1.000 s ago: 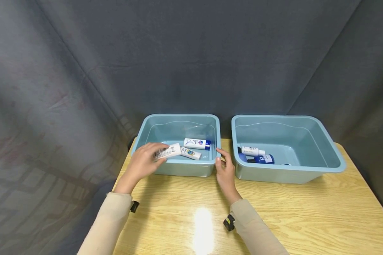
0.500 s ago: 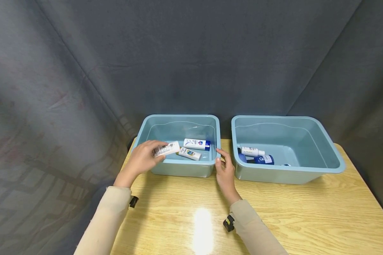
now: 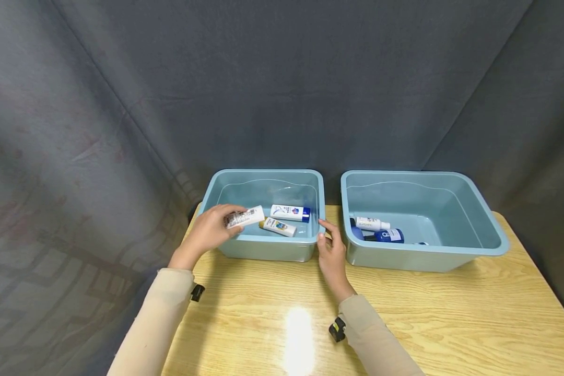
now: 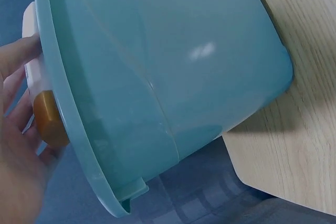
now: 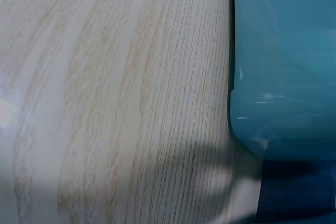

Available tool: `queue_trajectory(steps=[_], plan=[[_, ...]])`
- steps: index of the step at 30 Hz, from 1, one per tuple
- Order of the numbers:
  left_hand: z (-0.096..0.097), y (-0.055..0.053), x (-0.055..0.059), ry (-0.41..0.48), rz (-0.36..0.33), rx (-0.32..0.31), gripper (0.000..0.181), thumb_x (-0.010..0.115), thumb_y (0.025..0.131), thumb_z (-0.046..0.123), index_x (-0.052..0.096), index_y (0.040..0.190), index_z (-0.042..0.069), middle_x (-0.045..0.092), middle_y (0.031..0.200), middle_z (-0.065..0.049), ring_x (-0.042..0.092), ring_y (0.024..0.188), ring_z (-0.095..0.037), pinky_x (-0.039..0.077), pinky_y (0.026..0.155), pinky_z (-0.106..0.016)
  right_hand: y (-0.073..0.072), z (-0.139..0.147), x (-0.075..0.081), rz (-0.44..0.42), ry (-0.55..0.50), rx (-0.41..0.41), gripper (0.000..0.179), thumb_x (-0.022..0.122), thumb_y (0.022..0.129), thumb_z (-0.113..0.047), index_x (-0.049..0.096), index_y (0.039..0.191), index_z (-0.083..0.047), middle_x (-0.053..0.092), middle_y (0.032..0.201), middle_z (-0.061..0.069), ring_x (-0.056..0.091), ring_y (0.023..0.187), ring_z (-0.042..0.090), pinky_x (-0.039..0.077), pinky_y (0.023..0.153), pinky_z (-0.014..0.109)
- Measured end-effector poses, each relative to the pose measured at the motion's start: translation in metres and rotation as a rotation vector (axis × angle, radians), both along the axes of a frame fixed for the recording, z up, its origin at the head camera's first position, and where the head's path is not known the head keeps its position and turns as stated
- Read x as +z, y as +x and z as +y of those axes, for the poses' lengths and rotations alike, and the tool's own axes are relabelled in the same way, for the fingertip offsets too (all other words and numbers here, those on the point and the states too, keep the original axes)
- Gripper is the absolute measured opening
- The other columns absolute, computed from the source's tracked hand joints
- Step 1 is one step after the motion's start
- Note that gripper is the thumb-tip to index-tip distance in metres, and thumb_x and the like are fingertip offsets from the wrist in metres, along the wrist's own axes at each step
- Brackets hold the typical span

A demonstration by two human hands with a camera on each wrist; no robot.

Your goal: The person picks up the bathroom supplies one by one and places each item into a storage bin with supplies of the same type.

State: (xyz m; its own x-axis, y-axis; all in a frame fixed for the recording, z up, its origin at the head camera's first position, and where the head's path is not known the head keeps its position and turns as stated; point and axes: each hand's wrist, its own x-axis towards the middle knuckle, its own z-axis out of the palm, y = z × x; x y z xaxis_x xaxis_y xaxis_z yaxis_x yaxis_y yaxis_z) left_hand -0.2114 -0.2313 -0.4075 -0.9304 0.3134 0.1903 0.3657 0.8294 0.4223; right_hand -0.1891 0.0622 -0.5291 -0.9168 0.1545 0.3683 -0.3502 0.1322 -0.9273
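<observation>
A white bottle [image 3: 245,216] with dark print is held in my left hand [image 3: 209,230], between thumb and fingers, just above the front rim of the left blue tub [image 3: 272,246]. In the left wrist view the bottle's gold cap [image 4: 50,118] shows beside the tub's rim. Inside that tub lie a white bottle with a blue cap [image 3: 288,212] and a white bottle with a gold cap [image 3: 278,226]. My right hand [image 3: 332,256] grips the right rim of the left tub; the right wrist view does not show its fingers.
A second blue tub [image 3: 418,256] stands to the right, a narrow gap away. It holds a white bottle [image 3: 370,223], a dark blue bottle [image 3: 389,235] and other partly hidden items. Both tubs stand on a wooden table [image 3: 427,313] before a dark curtain [image 3: 282,94].
My left hand has shifted slightly up and left with its bottle. The gold cap of the bottle lying behind it has come into view. My right hand has stayed at the rim.
</observation>
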Motion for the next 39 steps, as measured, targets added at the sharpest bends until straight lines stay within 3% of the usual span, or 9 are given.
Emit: queue_trajectory(steps=[7,14,19,25,27,34,39], plan=[[0.003,-0.005,-0.002,0.041,-0.054,0.005,0.044,0.08,0.085,0.021,0.067,0.127,0.022,0.066,0.113,-0.002,0.059,0.087,-0.017,0.048,0.074,-0.039,0.003,-0.001,0.009,-0.013,-0.017,0.007,0.034,0.05,0.101,-0.002,0.054,0.134,0.002,0.05,0.143,0.02,0.045,0.131,0.034,0.044,0.095,0.026],[0.005,-0.013,-0.004,0.061,-0.108,0.037,0.044,0.081,0.084,0.021,0.068,0.126,0.024,0.068,0.109,-0.002,0.06,0.087,-0.018,0.048,0.074,-0.039,-0.001,0.001,0.0,0.023,0.013,-0.008,0.033,0.051,0.102,-0.007,0.056,0.134,-0.005,0.052,0.142,0.012,0.047,0.13,0.025,0.046,0.094,0.028],[0.003,-0.019,-0.006,0.06,-0.131,0.043,0.044,0.081,0.084,0.021,0.068,0.125,0.023,0.069,0.106,-0.002,0.06,0.084,-0.019,0.047,0.071,-0.039,-0.003,0.002,-0.004,0.055,0.013,-0.007,0.032,0.051,0.102,-0.01,0.056,0.134,-0.005,0.053,0.142,0.013,0.049,0.128,0.028,0.047,0.093,0.029],[0.001,-0.023,-0.01,0.081,-0.193,0.061,0.043,0.08,0.085,0.021,0.067,0.126,0.023,0.068,0.11,-0.004,0.063,0.092,-0.022,0.049,0.075,-0.04,-0.003,0.001,-0.001,0.025,-0.002,-0.002,0.033,0.051,0.102,-0.008,0.055,0.134,-0.002,0.051,0.143,0.015,0.048,0.129,0.029,0.045,0.093,0.023],[0.001,-0.024,-0.011,0.091,-0.205,0.068,0.043,0.08,0.085,0.021,0.067,0.126,0.022,0.068,0.11,-0.004,0.063,0.094,-0.023,0.049,0.076,-0.041,-0.002,0.001,0.002,0.008,-0.009,0.003,0.034,0.051,0.101,-0.006,0.055,0.134,0.0,0.051,0.143,0.017,0.047,0.13,0.032,0.044,0.093,0.022],[0.0,-0.027,-0.015,0.093,-0.236,0.078,0.043,0.079,0.086,0.019,0.067,0.127,0.02,0.068,0.112,-0.004,0.062,0.1,-0.024,0.049,0.082,-0.045,0.016,-0.002,0.034,-0.024,-0.012,0.015,0.033,0.051,0.102,-0.006,0.055,0.133,0.003,0.05,0.143,0.022,0.05,0.124,0.037,0.045,0.091,0.023],[0.0,-0.029,-0.018,0.068,-0.223,0.081,0.043,0.08,0.085,0.021,0.067,0.126,0.019,0.068,0.111,-0.004,0.062,0.097,-0.023,0.049,0.08,-0.044,0.016,-0.002,0.033,-0.032,-0.016,0.009,0.032,0.051,0.101,-0.005,0.055,0.133,0.001,0.05,0.143,0.021,0.05,0.123,0.035,0.046,0.091,0.024]])
